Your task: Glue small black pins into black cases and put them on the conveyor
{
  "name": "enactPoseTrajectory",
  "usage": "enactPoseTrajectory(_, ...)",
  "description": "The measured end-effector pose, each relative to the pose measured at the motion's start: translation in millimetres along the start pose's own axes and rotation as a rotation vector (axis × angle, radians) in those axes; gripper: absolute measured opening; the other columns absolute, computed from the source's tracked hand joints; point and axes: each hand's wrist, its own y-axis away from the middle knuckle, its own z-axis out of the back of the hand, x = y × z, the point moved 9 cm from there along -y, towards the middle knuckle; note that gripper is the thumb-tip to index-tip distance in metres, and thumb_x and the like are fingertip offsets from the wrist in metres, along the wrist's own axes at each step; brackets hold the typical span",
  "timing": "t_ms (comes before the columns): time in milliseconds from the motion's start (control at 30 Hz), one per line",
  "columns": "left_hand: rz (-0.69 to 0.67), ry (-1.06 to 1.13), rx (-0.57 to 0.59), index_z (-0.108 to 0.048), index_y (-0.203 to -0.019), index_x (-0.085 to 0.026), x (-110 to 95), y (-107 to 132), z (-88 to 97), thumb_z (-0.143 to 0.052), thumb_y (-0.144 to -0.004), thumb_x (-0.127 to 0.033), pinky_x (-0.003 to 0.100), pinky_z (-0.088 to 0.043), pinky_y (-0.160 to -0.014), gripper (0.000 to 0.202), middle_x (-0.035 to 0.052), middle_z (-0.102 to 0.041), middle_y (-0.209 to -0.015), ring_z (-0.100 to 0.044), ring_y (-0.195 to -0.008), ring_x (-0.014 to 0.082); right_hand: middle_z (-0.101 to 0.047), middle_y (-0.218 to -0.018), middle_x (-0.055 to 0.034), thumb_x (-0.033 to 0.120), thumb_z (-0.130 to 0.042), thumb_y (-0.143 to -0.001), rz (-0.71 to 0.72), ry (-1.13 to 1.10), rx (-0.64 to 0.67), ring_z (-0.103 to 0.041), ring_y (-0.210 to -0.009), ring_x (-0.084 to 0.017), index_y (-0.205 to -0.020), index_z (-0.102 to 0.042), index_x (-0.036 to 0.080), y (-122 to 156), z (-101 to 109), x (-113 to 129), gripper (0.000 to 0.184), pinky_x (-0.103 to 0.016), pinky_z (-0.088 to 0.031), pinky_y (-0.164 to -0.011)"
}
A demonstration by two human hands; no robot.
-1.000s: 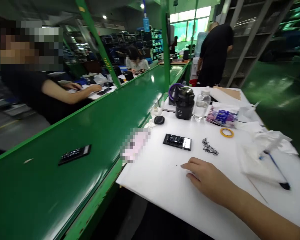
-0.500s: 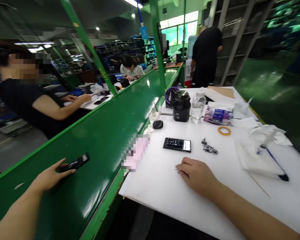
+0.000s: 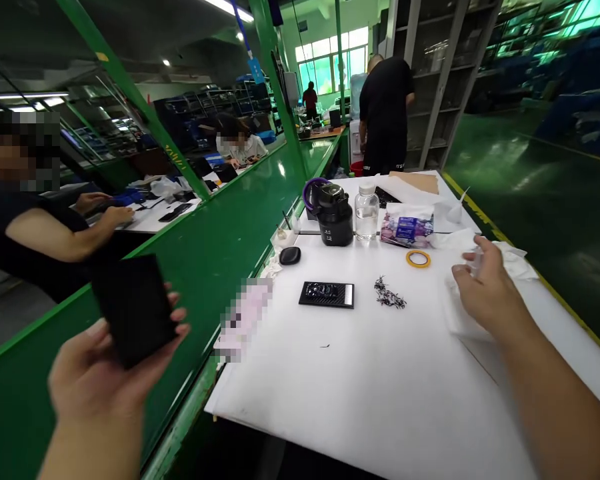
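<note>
Left hand [image 3: 100,380] fingers [image 3: 177,330] clamp a flat black rectangular panel [image 3: 133,310]; right hand [image 3: 485,293] fingers [image 3: 463,272] curl on crumpled white cloth [image 3: 457,321] beneath them, grip unclear.

No text is legible. Yellow lettering on the slanted green steel post [image 3: 171,152], white print on the black cylindrical jar [image 3: 336,233] and print on the purple-blue plastic packet [image 3: 406,230] are too small to read.

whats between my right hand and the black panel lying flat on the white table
A small pile of dark bits lies between the right hand and the black panel, seen in the head view.
</note>
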Motion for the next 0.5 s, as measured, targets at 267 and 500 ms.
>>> enactPoseTrajectory(267, -0.49, -0.635, 0.788, -0.041, -0.141, -0.025, 15.4, 87.8, -287.3, -0.067, -0.071, -0.032, 0.048, -0.054, -0.087, 0.075, 0.0089, -0.068, -0.116, -0.066, -0.099, 0.0298, -0.059, -0.086, -0.0031, 0.043, -0.042, -0.091, 0.01, -0.264, -0.068, -0.061, -0.078, -0.021, -0.123, -0.05, 0.023, -4.5, 14.9, 5.7, 0.038, -0.04, -0.049, -0.08)
enactPoseTrajectory(500, -0.879, -0.832, 0.873, -0.019, -0.149, -0.027, 63.1, 121.3, -329.5, -0.063, -0.073, -0.024, 0.045, -0.054, -0.085, 0.087, 0.0091, -0.067, -0.118, -0.066, -0.1, 0.029, -0.024, -0.049, 0.0063, 0.078, -0.027, -0.087, 0.164, -1.424, 0.461, -0.023, -0.041, -0.012, -0.063, -0.046, 0.023, 31.3, 7.4, 78.7, 0.063, -0.026, -0.028, -0.043)
